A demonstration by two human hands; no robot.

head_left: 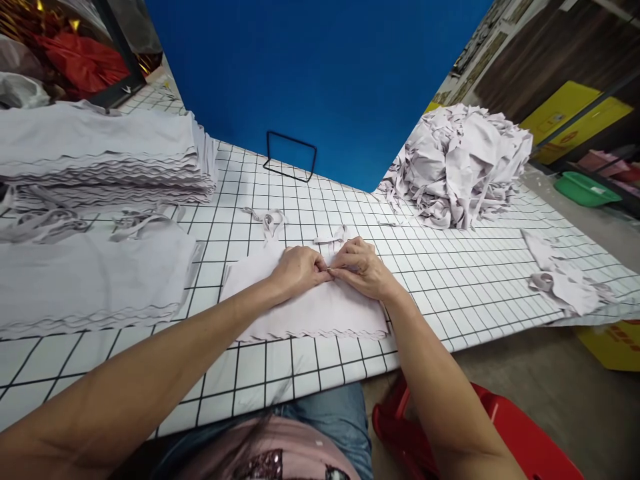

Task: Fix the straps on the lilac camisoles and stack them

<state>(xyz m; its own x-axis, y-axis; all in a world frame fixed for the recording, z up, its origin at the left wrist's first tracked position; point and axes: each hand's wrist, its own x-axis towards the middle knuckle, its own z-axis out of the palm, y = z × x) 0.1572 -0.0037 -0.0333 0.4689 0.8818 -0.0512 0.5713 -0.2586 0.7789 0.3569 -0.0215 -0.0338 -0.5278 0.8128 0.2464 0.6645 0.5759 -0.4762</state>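
A stack of pale pinkish-white fabric pieces (310,313) with wavy front edges lies flat in front of me. My left hand (301,270) is closed in a pinch at the upper middle of the top piece. Right beside it, my right hand (361,268) pinches the same spot with thumb and fingers. The fingertips nearly meet and hide most of what they grip, which looks like the fabric's upper edge. Beyond the hands, a looped fabric strap (273,223) sticks out at the left, and a second strap (333,238) lies behind the fingers.
Folded fabric stacks (100,140) and strapped pieces (90,280) cover the table's left. A crumpled fabric heap (465,163) sits at the back right, loose pieces (570,280) far right. A blue panel (320,80) rises behind a black wire frame (315,163). A red stool (515,433) stands below.
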